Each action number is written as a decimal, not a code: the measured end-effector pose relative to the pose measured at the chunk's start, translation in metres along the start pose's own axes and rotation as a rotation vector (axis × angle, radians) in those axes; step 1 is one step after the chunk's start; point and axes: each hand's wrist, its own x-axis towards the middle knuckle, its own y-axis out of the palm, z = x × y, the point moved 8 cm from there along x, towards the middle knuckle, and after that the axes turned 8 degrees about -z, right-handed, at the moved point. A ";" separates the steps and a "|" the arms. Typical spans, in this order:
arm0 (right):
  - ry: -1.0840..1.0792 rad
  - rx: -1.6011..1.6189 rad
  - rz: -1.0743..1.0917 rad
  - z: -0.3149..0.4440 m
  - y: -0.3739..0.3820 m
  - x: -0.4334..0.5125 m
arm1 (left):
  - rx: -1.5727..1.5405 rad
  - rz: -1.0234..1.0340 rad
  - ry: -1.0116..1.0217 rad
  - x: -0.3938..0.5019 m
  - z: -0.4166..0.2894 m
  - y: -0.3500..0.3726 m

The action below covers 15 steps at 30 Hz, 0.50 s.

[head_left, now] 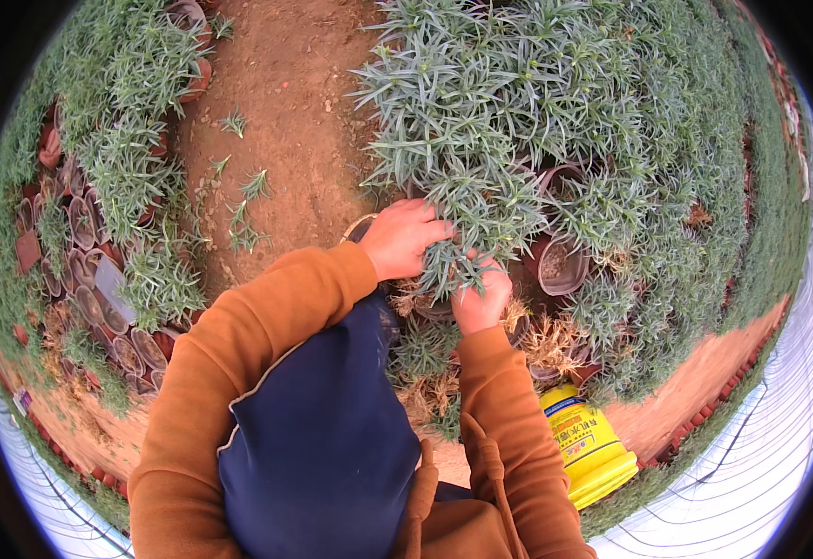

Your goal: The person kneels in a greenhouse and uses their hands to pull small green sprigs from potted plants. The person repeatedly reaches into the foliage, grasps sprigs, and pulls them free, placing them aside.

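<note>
My left hand (404, 239) reaches into the near edge of a dense bed of potted plants with narrow grey-green leaves (480, 216). Its fingers touch the leaves of one clump, but whether they grip a stem cannot be told. My right hand (482, 293) is at the near right side of the same clump, fingers bent among the leaves and partly hidden by them. What lies between its fingertips is hidden. Just right of this hand stands a tilted plastic pot (562, 267) with soil in it. Dry, straw-coloured growth (553, 342) lies below that pot.
A yellow plastic bucket (587, 444) bearing writing lies tilted at lower right. An earthen path (288, 133) with several loose plant cuttings (256, 185) runs along the left. Beyond it are more plants and several soil-filled pots (85, 230). A blue cloth (323, 433) covers my lap.
</note>
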 end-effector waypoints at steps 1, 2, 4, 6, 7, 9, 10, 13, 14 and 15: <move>-0.056 -0.090 0.026 0.005 0.001 0.000 | 0.017 0.005 -0.009 -0.001 0.002 0.001; -0.118 -0.121 0.042 0.011 0.002 0.000 | 0.010 0.010 -0.019 -0.001 0.004 0.001; -0.233 -0.187 0.074 0.020 0.002 -0.008 | -0.013 0.026 -0.041 -0.001 0.002 -0.003; 0.045 -0.006 -0.145 0.003 -0.020 -0.010 | -0.121 0.039 -0.109 -0.001 0.003 -0.007; 0.180 0.086 -0.255 -0.007 -0.029 -0.014 | -0.174 0.044 -0.141 0.001 0.002 -0.010; 0.223 0.208 -0.191 -0.006 -0.040 -0.018 | -0.268 0.077 -0.296 -0.003 0.008 -0.017; 0.250 0.252 -0.158 0.002 -0.039 -0.018 | -0.321 0.049 -0.331 -0.005 0.008 -0.020; 0.428 0.321 -0.084 -0.012 -0.036 -0.026 | -0.373 0.125 -0.484 -0.008 0.016 -0.014; 0.505 0.332 -0.064 -0.019 -0.035 -0.030 | -0.390 0.131 -0.517 -0.006 0.015 -0.012; 0.562 0.365 -0.085 -0.016 -0.035 -0.029 | -0.402 0.137 -0.554 -0.005 0.014 -0.013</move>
